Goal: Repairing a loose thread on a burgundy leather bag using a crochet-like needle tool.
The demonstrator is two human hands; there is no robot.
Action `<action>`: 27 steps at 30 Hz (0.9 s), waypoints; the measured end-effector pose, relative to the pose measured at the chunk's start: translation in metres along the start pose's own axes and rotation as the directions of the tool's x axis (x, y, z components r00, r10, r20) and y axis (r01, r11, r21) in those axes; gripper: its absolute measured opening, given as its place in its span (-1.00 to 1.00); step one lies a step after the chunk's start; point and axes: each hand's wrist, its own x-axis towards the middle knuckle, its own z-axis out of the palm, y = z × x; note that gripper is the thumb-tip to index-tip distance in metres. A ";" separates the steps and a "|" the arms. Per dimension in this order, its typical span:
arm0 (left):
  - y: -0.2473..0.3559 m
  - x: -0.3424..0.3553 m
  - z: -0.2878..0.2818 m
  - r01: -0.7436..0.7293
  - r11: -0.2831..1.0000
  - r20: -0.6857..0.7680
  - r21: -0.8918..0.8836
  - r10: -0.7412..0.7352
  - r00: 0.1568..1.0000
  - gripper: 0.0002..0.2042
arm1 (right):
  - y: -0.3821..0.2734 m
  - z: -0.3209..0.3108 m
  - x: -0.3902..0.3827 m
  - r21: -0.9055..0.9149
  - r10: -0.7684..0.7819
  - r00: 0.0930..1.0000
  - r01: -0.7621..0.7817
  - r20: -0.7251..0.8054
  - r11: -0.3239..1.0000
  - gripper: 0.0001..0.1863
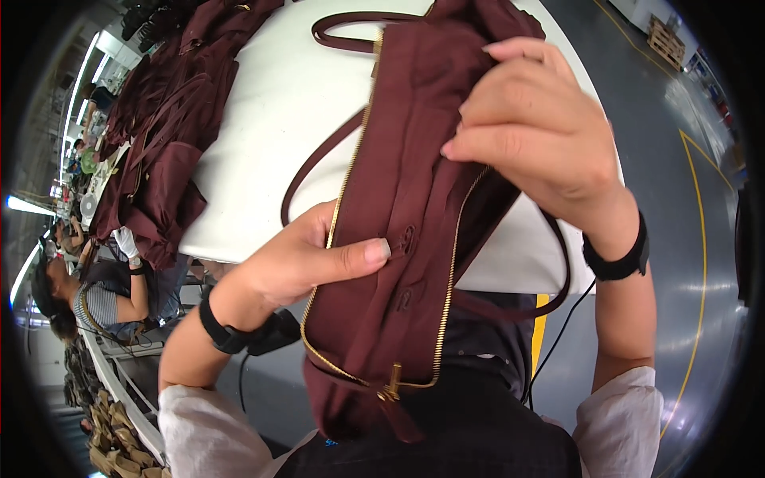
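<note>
A dark burgundy fabric handbag [406,167] lies lengthwise before me, its gold-toothed zipper running open along both sides. My left hand [319,259] grips its left edge, thumb flat on the cloth and fingers hidden underneath. Small looped details [406,239] show on the fabric by that thumb. At the near end hang a gold zipper slider [390,386] and a burgundy pull tab [401,420]. Over the bag's upper right side, my right hand [542,119] is closed in a pinch, thumb against forefinger; whatever sits between the fingertips cannot be made out. Thin burgundy straps [323,155] curve out beside the bag.
Under the bag is a white rounded table [255,151]. More burgundy bags [163,135] are heaped at its left. A co-worker [111,299] with a white glove sits beyond that heap. To the right, grey floor [661,199] carries yellow lines; a wooden pallet [665,44] stands far off.
</note>
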 end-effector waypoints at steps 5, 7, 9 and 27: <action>-0.025 0.004 0.014 -0.362 0.911 -0.074 -0.198 0.354 0.932 -0.37 | 0.003 -0.012 0.034 0.020 -0.066 0.998 0.066 0.004 0.998 -0.82; -0.042 0.012 0.017 -0.388 0.879 -0.095 -0.276 0.376 0.922 -0.41 | 0.008 -0.004 0.023 0.033 0.022 0.999 -0.024 0.044 0.999 -0.78; -0.051 0.025 0.029 -0.344 0.886 -0.190 -0.312 0.297 0.936 -0.43 | 0.000 0.006 0.002 0.021 0.144 0.984 -0.147 0.104 0.989 -0.70; -0.084 0.067 0.045 -0.639 0.740 -0.290 0.211 0.671 0.682 -0.78 | -0.061 -0.016 -0.040 0.390 0.749 0.573 -0.807 0.334 0.443 -0.86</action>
